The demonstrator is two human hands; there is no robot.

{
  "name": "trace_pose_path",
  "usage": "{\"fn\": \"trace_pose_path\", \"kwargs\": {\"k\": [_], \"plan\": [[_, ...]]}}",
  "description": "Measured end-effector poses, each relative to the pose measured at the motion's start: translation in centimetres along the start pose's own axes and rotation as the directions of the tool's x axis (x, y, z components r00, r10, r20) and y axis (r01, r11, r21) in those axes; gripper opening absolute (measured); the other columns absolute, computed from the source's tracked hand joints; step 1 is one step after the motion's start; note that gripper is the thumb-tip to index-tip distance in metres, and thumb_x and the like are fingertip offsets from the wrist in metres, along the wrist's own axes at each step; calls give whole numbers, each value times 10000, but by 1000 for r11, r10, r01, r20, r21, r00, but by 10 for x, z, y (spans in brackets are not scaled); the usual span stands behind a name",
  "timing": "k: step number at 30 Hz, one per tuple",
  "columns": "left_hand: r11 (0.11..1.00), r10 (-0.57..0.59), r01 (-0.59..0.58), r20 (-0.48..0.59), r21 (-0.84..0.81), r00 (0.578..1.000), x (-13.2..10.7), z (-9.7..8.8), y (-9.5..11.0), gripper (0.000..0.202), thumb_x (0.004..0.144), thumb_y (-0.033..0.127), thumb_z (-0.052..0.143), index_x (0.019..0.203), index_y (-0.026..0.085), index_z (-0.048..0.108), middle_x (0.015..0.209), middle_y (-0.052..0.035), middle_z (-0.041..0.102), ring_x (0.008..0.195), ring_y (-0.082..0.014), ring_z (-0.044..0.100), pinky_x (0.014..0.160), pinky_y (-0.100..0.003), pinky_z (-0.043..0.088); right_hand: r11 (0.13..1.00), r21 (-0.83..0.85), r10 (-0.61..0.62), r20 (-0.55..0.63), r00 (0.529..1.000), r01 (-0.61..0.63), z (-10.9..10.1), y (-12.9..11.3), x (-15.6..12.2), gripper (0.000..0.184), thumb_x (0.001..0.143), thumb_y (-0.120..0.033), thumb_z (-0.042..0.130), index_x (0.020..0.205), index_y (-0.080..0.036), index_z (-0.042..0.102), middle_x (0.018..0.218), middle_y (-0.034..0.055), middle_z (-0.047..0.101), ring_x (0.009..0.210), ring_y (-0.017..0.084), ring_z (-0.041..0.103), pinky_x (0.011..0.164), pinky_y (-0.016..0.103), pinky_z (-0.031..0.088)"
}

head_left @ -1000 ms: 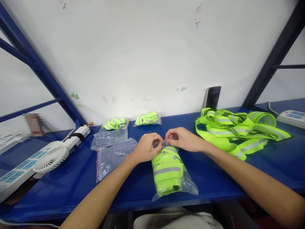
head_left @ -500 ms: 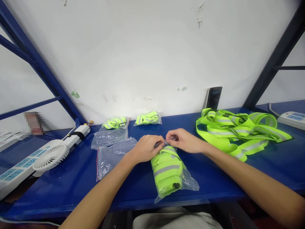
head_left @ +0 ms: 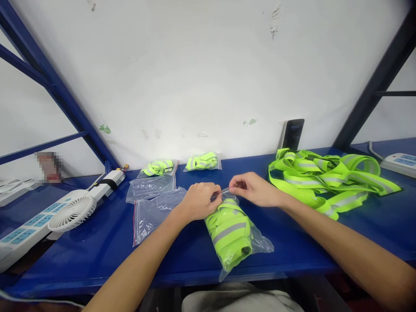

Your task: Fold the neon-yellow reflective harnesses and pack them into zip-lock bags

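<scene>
A clear zip bag (head_left: 262,243) lies on the blue table, its mouth pointing away from me. Inside it is a rolled, neon-yellow reflective strap (head_left: 231,232) with grey stripes. My left hand (head_left: 202,200) pinches the bag's top edge at its left end, fingers closed. At the right end of that same edge, my right hand (head_left: 248,189) is closed in a pinch between thumb and fingertips. Flat empty zip bags (head_left: 151,219) lie to the left, beside my left forearm. A loose heap of the same reflective strap (head_left: 334,173) spreads out at the right.
Two filled bags, a left one (head_left: 157,167) and a right one (head_left: 203,161), lie near the wall. A phone (head_left: 293,134) leans there too. At left are a white fan (head_left: 72,213) and power strip (head_left: 24,232); another power strip (head_left: 401,162) is far right.
My right hand has shifted slightly right along the bag's top edge, and the edge is now stretched between both hands. The bag's lower end has swung a little to the right.
</scene>
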State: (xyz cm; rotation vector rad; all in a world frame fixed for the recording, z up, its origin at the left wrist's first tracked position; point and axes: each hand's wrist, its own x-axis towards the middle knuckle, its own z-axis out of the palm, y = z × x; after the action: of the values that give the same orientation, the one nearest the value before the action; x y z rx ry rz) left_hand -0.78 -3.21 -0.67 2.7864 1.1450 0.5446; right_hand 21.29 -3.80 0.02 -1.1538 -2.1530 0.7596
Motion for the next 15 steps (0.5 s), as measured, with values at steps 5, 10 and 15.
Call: {"fn": "trace_pose_path", "kwargs": {"k": [5, 10, 15], "plan": [[993, 81, -78, 21, -92, 997, 3, 3, 1, 227, 970, 335, 438, 993, 211, 626, 884, -16, 675, 773, -158, 590, 696, -264, 392, 1000, 13, -15, 21, 1000, 15, 5, -1, 0, 197, 868, -327, 586, 803, -161, 670, 684, 3, 643, 616, 132, 534, 598, 255, 397], [984, 96, -95, -1, -153, 995, 4, 13, -1, 210, 972, 277, 428, 943, 193, 618, 882, -22, 650, 769, -149, 568, 708, -262, 402, 997, -69, -19, 36, 999, 22, 9, 0, 0, 189, 886, -317, 574, 800, -176, 668, 705, 12, 659, 637, 142, 551, 612, 259, 381], [984, 85, -86, -13, -159, 996, 4, 15, -3, 181, 947, 246, 456, 854, 188, 600, 798, -5, 609, 702, -137, 522, 664, -257, 379, 970, -228, -71, 37, 997, 78, 10, -1, -3, 135, 906, -281, 541, 816, -195, 595, 729, 8, 629, 625, 133, 505, 587, 254, 313]]}}
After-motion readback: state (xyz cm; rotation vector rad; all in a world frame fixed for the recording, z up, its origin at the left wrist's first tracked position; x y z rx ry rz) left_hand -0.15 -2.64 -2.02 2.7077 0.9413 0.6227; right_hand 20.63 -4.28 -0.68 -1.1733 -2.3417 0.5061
